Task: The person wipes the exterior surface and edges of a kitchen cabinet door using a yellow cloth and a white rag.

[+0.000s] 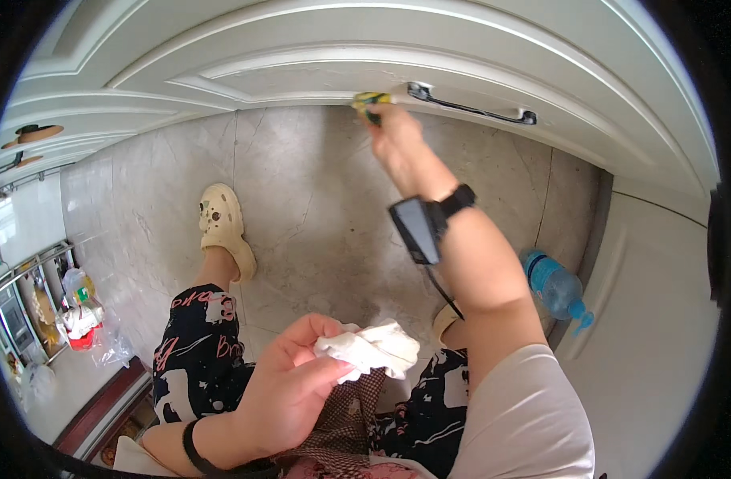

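My right hand [397, 141] reaches forward, closed around a small yellow and dark green sponge or pad [372, 103]. That pad is against the lower part of a white panelled cabinet front [293, 75], just left of a dark bar handle [473, 108]. Whitish marks, perhaps foam, show around the handle's left mount. Close to my body, my left hand [299, 377] pinches a crumpled white cloth or tissue [374, 350] between thumb and fingers. A strapped device [416, 230] with a cable sits at my right wrist.
A blue-tinted plastic bottle [554, 284] lies at the right, beside a white panel [647, 287]. Grey tiles [317, 239] make up the floor, where my cream clog [221, 227] stands. A metal rack [33, 299] with bags and goods is at the left.
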`<state>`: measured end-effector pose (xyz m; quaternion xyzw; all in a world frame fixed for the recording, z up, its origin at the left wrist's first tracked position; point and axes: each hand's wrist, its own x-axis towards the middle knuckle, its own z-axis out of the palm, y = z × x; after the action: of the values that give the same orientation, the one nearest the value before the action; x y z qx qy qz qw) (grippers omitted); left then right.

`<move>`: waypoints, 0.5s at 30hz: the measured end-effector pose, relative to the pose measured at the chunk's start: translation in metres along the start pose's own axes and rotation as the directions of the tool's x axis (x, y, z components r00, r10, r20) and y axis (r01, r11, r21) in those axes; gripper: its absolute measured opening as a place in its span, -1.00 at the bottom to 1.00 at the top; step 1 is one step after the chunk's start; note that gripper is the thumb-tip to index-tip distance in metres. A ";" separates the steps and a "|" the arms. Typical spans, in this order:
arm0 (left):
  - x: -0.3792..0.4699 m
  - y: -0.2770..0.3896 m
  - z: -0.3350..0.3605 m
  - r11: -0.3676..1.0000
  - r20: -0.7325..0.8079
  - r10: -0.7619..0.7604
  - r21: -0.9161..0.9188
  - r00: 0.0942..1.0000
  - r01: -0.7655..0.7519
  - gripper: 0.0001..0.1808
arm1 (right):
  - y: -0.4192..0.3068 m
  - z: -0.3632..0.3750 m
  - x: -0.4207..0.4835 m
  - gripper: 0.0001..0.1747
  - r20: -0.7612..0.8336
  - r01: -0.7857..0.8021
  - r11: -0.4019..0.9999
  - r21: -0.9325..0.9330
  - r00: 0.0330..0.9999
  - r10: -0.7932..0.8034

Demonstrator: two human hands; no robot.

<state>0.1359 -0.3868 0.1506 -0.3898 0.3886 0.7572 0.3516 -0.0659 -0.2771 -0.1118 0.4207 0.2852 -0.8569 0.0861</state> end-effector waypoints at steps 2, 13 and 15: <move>0.003 -0.005 0.004 0.999 0.035 -0.014 -0.041 0.999 0.015 -0.76 | -0.033 -0.036 0.002 -0.80 0.014 0.058 0.996 0.070 0.998 -0.059; -0.004 -0.015 0.030 0.999 -0.003 0.029 0.044 1.000 -0.029 -0.74 | -0.211 -0.218 -0.025 -0.81 -0.290 0.692 0.671 0.266 0.721 -0.629; -0.003 -0.016 0.031 0.998 -0.015 0.034 0.049 0.999 -0.034 -0.75 | -0.242 -0.263 -0.014 -0.80 -0.208 0.690 0.670 0.274 0.722 -0.659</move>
<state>0.1410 -0.3538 0.1608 -0.3806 0.4164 0.7502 0.3449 0.0261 0.0683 -0.1278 0.3322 0.2751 -0.8427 -0.3223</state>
